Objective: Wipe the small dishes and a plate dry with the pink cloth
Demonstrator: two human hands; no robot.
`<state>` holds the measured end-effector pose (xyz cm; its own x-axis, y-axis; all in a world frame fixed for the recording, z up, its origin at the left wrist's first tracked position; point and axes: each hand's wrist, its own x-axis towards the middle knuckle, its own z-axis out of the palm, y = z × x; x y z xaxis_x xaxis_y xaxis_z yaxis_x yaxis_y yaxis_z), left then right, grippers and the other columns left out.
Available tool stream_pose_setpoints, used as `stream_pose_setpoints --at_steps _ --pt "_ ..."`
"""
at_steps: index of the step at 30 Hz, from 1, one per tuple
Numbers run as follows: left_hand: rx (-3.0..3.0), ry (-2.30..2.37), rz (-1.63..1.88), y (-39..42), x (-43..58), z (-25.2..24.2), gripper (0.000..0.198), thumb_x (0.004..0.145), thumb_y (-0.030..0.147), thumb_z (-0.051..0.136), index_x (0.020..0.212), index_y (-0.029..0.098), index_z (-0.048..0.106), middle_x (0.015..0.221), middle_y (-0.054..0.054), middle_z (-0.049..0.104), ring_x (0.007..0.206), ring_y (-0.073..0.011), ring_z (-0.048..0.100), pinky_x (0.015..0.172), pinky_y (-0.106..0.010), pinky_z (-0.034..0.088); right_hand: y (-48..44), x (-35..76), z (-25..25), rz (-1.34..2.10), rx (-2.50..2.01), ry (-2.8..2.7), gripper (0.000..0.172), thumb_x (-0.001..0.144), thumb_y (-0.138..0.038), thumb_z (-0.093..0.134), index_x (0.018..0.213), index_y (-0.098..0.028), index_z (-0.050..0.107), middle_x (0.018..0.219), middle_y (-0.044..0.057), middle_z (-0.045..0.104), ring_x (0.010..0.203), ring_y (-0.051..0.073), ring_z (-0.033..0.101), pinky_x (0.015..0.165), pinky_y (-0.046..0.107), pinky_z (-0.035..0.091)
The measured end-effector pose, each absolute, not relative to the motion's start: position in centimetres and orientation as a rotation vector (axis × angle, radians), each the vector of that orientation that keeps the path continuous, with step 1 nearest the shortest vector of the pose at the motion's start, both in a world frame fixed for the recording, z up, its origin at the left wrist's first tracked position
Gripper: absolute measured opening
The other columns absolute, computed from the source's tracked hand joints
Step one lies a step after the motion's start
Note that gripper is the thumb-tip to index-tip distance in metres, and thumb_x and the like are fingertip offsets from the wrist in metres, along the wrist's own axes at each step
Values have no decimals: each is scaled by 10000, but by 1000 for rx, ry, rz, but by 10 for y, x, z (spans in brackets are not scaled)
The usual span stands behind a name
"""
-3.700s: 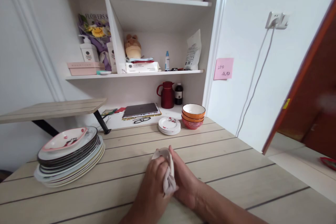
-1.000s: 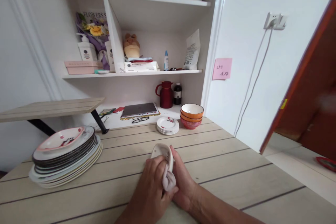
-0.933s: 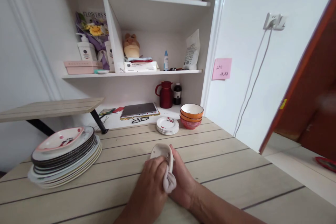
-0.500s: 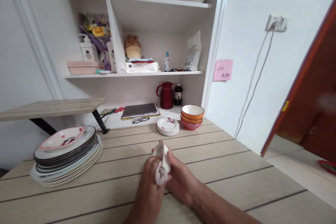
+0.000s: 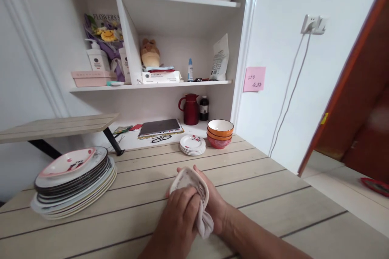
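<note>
The fingers of the left hand (image 5: pixel 180 216) are curled close together on a pale, crumpled cloth (image 5: pixel 204 221), pressing it into a small dish (image 5: pixel 184 179). That dish is whitish, with a cream rim and faint darker marks inside; it is held tilted over the near middle of the wooden table (image 5: pixel 258 190). Half a second ago it stood almost edge-on; now its hollow shows more fully, and the loose end of the cloth hangs farther right and nearer. The right hand (image 5: pixel 217 206) cups the dish from beneath and the right, thumb raised beside the rim, fingertips peeking past the left edge. Its forearm slants in from the near right. Farther out sit small plates (image 5: pixel 192 144), stacked bowls (image 5: pixel 220 131) to their right, and larger plates (image 5: pixel 73 188) on the left.
</note>
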<state>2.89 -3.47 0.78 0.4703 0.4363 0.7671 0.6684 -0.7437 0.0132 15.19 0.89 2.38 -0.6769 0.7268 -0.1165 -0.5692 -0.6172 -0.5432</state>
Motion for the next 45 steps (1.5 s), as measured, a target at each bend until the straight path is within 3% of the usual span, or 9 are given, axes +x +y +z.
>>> stream_pose_setpoints --at_steps 6,8,11,16,25,29,33,40,45 --pt "-2429 -1246 -1596 -30 30 -2 357 868 88 453 1198 220 486 1116 -111 618 1071 -241 618 869 -400 550 8 155 26 2181 -440 -682 561 798 -702 546 995 -187 649 735 17 651 659 175 586 693 299 449" --pt "-2435 -1377 -1775 -28 32 -1 280 896 144 459 1159 225 513 1095 -100 618 1068 -239 615 866 -393 546 5 152 26 2052 -409 -649 485 800 -595 641 1115 -227 617 883 11 671 761 169 599 749 290 450" --pt "-2419 -1498 -1946 -27 32 1 224 910 231 487 1128 220 538 1081 -93 628 1047 -240 620 870 -391 532 2 149 24 1947 -383 -655 630 768 -470 740 1324 -331 477 1168 9 624 952 182 601 860 315 442" --pt "-2414 -1611 -2069 -28 32 0 236 910 298 515 1126 210 548 1116 -99 640 1060 -244 619 875 -383 516 -1 149 22 1895 -418 -790 775 755 -463 756 1416 -367 363 1294 37 535 1071 203 569 922 335 422" --pt "-2433 -1359 -1800 -26 32 -6 382 908 262 524 1279 216 446 1234 -146 566 1165 -269 569 945 -451 505 -3 145 16 1857 -504 -757 644 793 -503 698 1363 -326 455 980 -5 661 934 177 608 870 299 436" --pt "-2501 -1177 -1478 -29 29 -8 501 844 211 602 1305 217 404 1246 -156 545 1171 -292 564 916 -461 536 -2 142 15 2043 -589 -587 586 745 -726 587 925 -174 671 706 18 644 730 180 615 732 285 467" --pt "-2426 -1094 -1300 -29 27 -10 523 824 96 536 1321 180 394 1241 -175 553 1172 -299 566 896 -467 551 3 145 18 2181 -639 -481 637 711 -801 531 618 -171 568 564 17 592 574 147 570 612 250 449" --pt "-2494 -1058 -1355 -29 24 -8 489 821 11 439 1261 216 495 1187 -128 600 1110 -239 605 895 -402 553 11 156 25 2363 -580 -524 627 752 -779 512 684 -161 592 550 -2 576 531 134 530 559 239 404" --pt "-2415 -1456 -1893 -29 32 -2 255 874 171 513 1122 212 557 1082 -98 647 992 -236 644 841 -397 552 7 153 26 2117 -395 -624 501 815 -632 599 1066 -200 633 806 3 673 732 154 594 707 260 440"
